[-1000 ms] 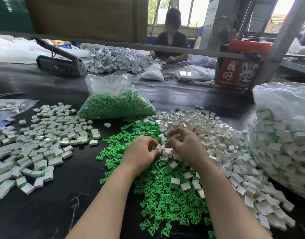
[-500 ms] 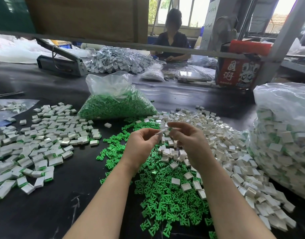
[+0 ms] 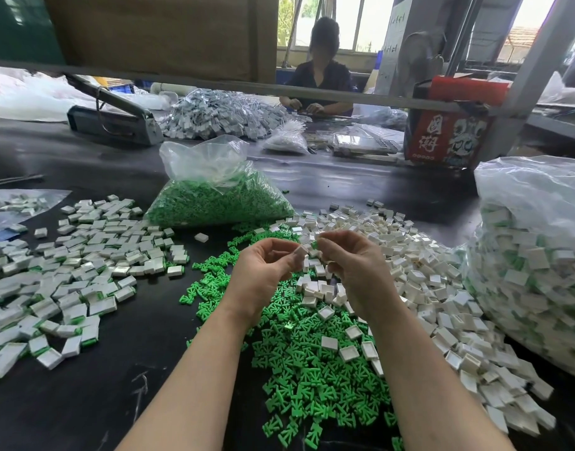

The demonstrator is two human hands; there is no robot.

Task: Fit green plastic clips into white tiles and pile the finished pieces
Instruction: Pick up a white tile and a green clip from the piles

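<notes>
Finished pile: white tiles with green clips fitted are spread over the left of the black bench.
Bag of clips: a clear bag of green clips is set behind the loose clips.
Left hand: raised above the heaps; a white tile is pinched in its curled fingers.
Loose green clips: heaped below both hands.
Right hand: a green clip is pinched at the fingertips, just beside the tile.
Empty white tiles: heaped at right.
Large bag: filled with finished pieces, far right.
</notes>
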